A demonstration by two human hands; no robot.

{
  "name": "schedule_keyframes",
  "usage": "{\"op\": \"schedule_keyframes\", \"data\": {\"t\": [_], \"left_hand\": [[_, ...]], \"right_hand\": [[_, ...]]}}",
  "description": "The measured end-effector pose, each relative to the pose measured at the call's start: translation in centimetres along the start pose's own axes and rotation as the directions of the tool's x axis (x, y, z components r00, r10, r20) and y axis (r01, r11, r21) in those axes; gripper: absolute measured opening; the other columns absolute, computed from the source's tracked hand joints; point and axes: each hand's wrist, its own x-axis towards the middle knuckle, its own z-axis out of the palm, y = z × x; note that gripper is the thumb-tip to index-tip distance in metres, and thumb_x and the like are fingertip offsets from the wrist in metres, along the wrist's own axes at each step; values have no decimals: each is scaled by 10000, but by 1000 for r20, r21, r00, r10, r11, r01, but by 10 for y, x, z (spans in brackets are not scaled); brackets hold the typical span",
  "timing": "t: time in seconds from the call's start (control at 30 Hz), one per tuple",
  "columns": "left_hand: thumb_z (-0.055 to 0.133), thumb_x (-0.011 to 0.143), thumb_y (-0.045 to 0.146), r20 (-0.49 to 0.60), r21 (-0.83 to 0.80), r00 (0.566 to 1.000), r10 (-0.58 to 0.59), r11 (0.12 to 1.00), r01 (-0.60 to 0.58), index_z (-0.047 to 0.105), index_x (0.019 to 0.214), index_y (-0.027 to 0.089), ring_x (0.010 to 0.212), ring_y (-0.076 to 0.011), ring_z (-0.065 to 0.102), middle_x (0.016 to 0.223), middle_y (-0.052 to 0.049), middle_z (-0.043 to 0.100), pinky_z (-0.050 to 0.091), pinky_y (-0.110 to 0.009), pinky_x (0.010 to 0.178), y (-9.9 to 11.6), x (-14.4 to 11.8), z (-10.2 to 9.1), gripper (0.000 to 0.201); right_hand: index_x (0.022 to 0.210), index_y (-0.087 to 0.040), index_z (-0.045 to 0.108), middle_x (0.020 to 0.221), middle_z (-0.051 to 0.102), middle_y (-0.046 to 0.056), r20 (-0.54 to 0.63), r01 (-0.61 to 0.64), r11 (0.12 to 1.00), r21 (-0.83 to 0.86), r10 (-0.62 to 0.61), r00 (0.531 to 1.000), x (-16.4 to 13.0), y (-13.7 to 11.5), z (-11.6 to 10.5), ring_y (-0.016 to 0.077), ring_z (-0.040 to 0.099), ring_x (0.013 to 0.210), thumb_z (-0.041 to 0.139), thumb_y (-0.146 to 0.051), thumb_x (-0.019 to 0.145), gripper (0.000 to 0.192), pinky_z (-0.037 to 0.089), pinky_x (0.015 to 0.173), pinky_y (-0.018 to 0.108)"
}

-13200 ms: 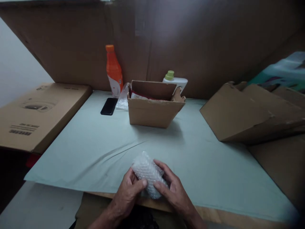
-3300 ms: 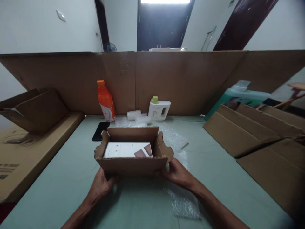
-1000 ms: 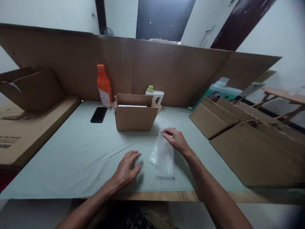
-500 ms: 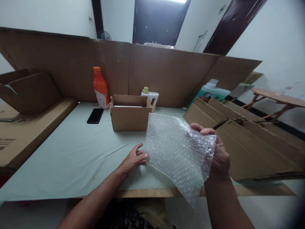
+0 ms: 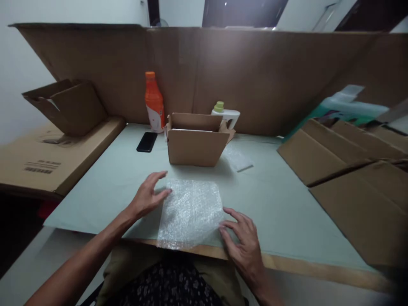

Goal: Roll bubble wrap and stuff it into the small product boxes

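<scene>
A sheet of bubble wrap [image 5: 190, 211] lies flat at the near edge of the pale green table [image 5: 277, 204]. My left hand [image 5: 148, 196] rests open on the sheet's left edge, fingers spread. Fingertips of my right hand [image 5: 244, 240] touch the sheet's right lower corner, and the hand holds nothing. Behind the sheet stands a small open cardboard box [image 5: 196, 142], with something white just showing inside.
An orange bottle [image 5: 154, 102], a white jug with a green cap [image 5: 225, 114] and a black phone [image 5: 147, 141] sit at the back. A smaller piece of bubble wrap [image 5: 237, 159] lies right of the box. Flattened cardboard boxes [image 5: 347, 165] lie right, more cartons [image 5: 60, 140] left.
The bubble wrap sheet, held up in both hands half a second ago, now lies spread flat on the table. Both hands have let go and rest at its edges.
</scene>
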Motion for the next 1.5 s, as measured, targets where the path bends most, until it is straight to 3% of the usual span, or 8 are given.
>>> {"op": "schedule_keyframes", "data": {"t": [0.1, 0.2, 0.37, 0.53, 0.8, 1.27, 1.4, 1.5], "left_hand": [[681, 772, 687, 408, -145, 909, 83, 989, -25, 410, 1495, 299, 1372, -345, 470, 1488, -119, 511, 350, -557, 1151, -1, -37, -13, 864], [762, 636, 749, 534, -216, 840, 101, 976, 20, 209, 1578, 345, 1427, -367, 412, 1558, -109, 446, 301, -573, 1185, -3, -66, -15, 1164], [642, 866, 419, 224, -78, 971, -83, 992, 103, 427, 1486, 249, 1018, -231, 658, 1172, -85, 703, 525, -406, 928, -9, -66, 22, 678], [566, 877, 352, 8, -38, 979, -202, 979, 202, 637, 1267, 189, 599, -123, 490, 713, 30, 603, 436, -255, 611, -9, -42, 45, 429], [524, 894, 351, -19, 157, 982, -186, 970, 186, 595, 1291, 204, 648, -167, 581, 740, 7, 638, 439, -290, 667, -15, -19, 50, 430], [570, 929, 374, 51, 589, 971, -234, 792, 160, 647, 985, 172, 910, -259, 624, 991, -94, 627, 474, -353, 780, -10, -11, 46, 224], [547, 883, 217, 54, 506, 988, -147, 857, 100, 583, 809, 208, 790, -209, 600, 870, -44, 621, 460, -328, 733, -15, -10, 42, 83], [569, 853, 181, 38, 490, 998, -47, 871, 22, 588, 840, 219, 789, -217, 596, 815, -30, 644, 449, -345, 758, -10, 2, 32, 45]], "right_hand": [[892, -231, 682, 1204, 724, 90, 95, -114, 987, 112, 103, 990, -4, -6, 8, 245, 666, 1098, 596, -259, 932, 99, 516, 919, 381], [894, -221, 666, 921, 751, 52, 204, -387, 895, 224, 345, 916, 6, -5, 10, 187, 706, 835, 580, -349, 952, 165, 552, 741, 285], [959, -196, 633, 781, 695, 22, 251, -580, 739, 342, 523, 815, 22, 5, 23, 168, 658, 713, 627, -477, 891, 289, 530, 659, 266], [1398, -191, 497, 753, 651, -22, 287, -572, 796, 197, 511, 810, 17, 14, 26, 162, 617, 697, 661, -439, 872, 605, 508, 685, 289], [1355, -163, 551, 821, 678, 19, 107, -468, 883, -36, 469, 877, 22, 23, 35, 168, 622, 673, 595, -401, 909, 507, 530, 717, 326], [1122, -166, 673, 1345, 622, 188, 256, -188, 911, -367, 293, 921, 72, 53, 34, 377, 578, 1203, 663, -418, 826, 388, 460, 966, 527], [823, -201, 639, 1074, 724, 100, 364, -227, 960, -165, 273, 890, 76, 36, 31, 259, 663, 963, 570, -317, 861, 140, 508, 845, 395], [1083, -193, 647, 799, 689, 18, 395, -397, 918, -16, 370, 841, 48, 10, 21, 176, 633, 672, 555, -330, 886, 258, 508, 656, 293]]}}
